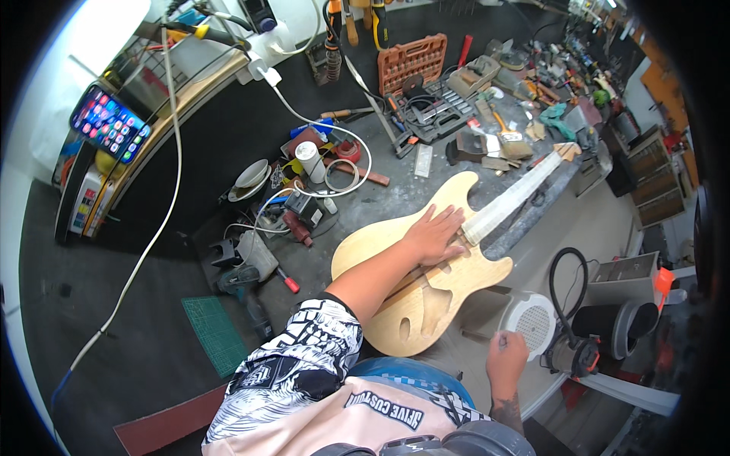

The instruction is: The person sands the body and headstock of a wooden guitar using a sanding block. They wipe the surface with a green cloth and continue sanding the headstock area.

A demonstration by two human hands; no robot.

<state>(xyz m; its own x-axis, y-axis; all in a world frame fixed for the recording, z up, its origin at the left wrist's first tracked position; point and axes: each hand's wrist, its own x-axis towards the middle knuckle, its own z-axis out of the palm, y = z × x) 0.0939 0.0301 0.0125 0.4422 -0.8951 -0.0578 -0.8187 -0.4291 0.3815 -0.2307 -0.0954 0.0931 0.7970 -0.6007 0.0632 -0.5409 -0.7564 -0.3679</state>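
An unfinished electric guitar body (365, 251) of pale bare wood lies on the dark workbench, with cut-out cavities in its face. Its neck (517, 194) points to the far right and ends in a wooden headstock (567, 150). My left hand (435, 237) rests flat on the body near the neck joint, fingers spread, holding nothing. Off the near right side of the body, my right hand (507, 357) is raised apart from it, its fingers curled closed. What those fingers hold, if anything, is hidden.
Behind the guitar stand an open orange tool case (411, 62), a white bottle (309, 160) and many loose tools. A green cutting mat (214, 334) lies at the left, below a hanging white cable (178, 159). A white perforated stool (530, 325) stands beside my right hand.
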